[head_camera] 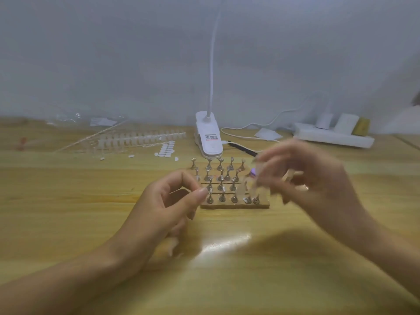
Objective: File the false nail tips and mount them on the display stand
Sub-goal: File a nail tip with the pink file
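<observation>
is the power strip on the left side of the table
No, the power strip lies far right, beyond the lamp.

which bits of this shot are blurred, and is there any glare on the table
Head view: the right hand is smeared by motion blur; the left hand and display stand look sharper; a bright glare patch lies on the table just in front of the stand.

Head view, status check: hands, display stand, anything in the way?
Left hand pinched beside wooden display stand of metal pegs, grasp unclear. Right hand blurred over stand's right side, contents unclear. White clip lamp behind stand, not obstructing.
</observation>
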